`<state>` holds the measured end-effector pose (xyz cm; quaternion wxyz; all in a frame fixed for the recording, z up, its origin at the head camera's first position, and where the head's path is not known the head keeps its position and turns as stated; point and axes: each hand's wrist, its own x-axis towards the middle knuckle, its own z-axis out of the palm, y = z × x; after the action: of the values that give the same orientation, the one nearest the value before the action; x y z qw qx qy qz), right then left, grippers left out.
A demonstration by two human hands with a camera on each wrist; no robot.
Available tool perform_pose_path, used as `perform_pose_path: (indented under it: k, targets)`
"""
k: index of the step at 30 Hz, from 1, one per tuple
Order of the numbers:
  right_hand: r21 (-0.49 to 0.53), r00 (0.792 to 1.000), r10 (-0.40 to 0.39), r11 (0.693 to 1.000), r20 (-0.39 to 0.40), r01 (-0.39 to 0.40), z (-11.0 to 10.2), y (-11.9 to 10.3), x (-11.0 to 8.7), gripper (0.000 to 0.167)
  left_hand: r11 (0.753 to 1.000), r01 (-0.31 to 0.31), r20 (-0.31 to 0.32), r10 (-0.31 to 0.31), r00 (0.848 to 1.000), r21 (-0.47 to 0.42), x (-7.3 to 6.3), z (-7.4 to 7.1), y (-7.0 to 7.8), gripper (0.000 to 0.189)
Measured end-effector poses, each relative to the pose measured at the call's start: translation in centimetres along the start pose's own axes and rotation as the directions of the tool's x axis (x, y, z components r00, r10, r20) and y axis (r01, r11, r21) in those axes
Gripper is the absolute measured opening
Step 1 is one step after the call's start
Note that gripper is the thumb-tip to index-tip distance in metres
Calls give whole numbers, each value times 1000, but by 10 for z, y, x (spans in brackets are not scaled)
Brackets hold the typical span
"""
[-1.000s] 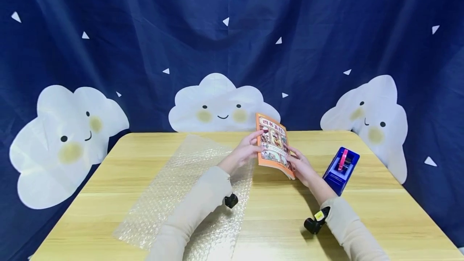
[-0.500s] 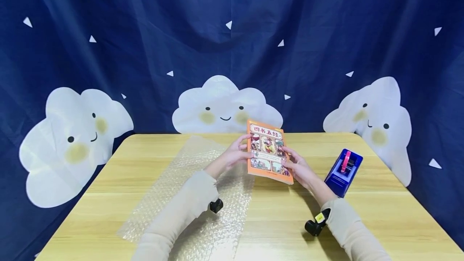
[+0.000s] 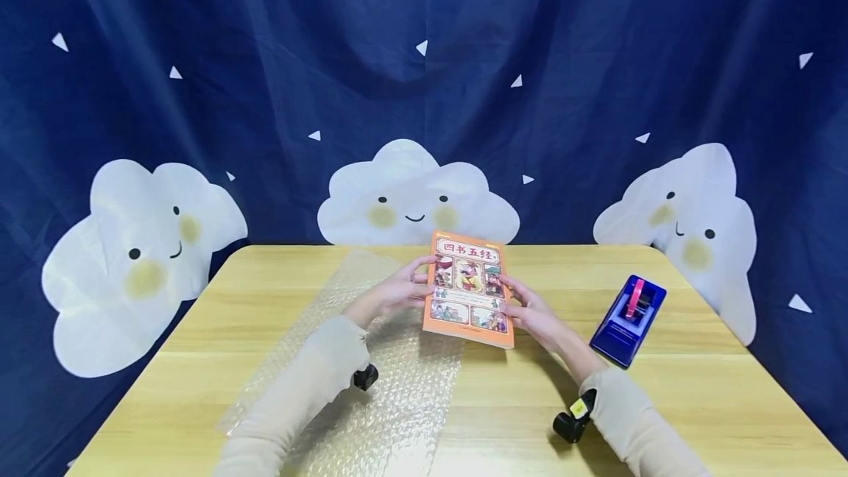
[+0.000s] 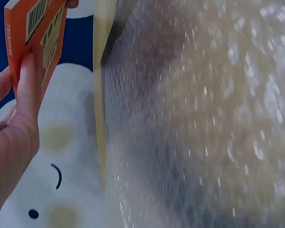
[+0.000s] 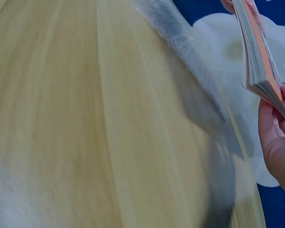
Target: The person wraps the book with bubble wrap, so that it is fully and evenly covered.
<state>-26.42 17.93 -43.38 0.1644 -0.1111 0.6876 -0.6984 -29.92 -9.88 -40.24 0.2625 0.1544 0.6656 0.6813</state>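
Observation:
An orange paperback book [image 3: 467,289] with comic-style pictures is held tilted above the table, its cover toward the head camera. My left hand [image 3: 395,290] grips its left edge, thumb on the cover side and fingers behind. On the opposite edge my right hand [image 3: 539,316] pinches it the same way. The left wrist view shows the back of the book [image 4: 38,35] with a barcode; in the right wrist view the page edges [image 5: 256,57] face the camera. A sheet of clear bubble wrap [image 3: 391,403] lies flat on the table, partly below the book and left arm.
To the right on the wooden table [image 3: 715,381] lies a blue tape dispenser [image 3: 628,321] with a pink-red roll. Behind the table's far edge hangs a dark blue curtain [image 3: 424,94] with smiling clouds. A black wrist camera [image 3: 571,422] sits at the right cuff.
Both hands have carried the book left and slightly nearer, toward the bubble wrap. Its cover has turned to face the head camera more squarely. The tape dispenser shows more fully.

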Motion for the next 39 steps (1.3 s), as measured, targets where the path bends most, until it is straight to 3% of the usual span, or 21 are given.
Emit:
perform_pose_path:
  k: [7,15,23,29,39]
  targets:
    - [-30,998,-7,999,70,9,13,-2,-1,65,999,44,46,-45,998,6,-18,-17,3,71]
    - [-107,994,0,994,105,11,24,1,0,67,996,72,105,-78,991,53,-46,-25,4,80]
    - [-117,982,-34,992,184,56,42,-5,2,67,996,65,76,-70,995,65,-74,-34,2,83]
    - [-140,977,-40,988,209,71,56,-12,10,66,997,61,29,-62,998,48,-87,-43,3,83]
    - [-111,968,-8,993,250,37,76,-13,17,67,995,65,2,-65,998,73,-109,-55,0,84]
